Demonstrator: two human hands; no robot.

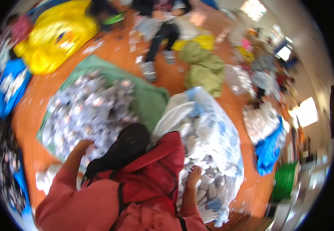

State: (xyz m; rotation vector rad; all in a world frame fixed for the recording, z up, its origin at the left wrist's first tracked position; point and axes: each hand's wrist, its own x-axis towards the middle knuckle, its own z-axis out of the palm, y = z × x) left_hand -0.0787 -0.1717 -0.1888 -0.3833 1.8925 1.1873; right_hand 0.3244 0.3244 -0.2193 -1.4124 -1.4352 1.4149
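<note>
My left hand is at the near edge of a heap of small greyish items in clear plastic wrapping. That heap lies on a green cloth. The left fingers are blurred against the wrapped items, so their grip is unclear. On the other side, my right hand reaches into a big white plastic bag with blue print. Its fingers look apart, over white and grey rounded, pebble-like pieces; nothing held shows.
A yellow sack lies far left, with blue bags beside it. Ahead, a person sits near an olive-green sack. More people and a blue bag are at right, by a green drum-shaped thing. Orange floor shows between.
</note>
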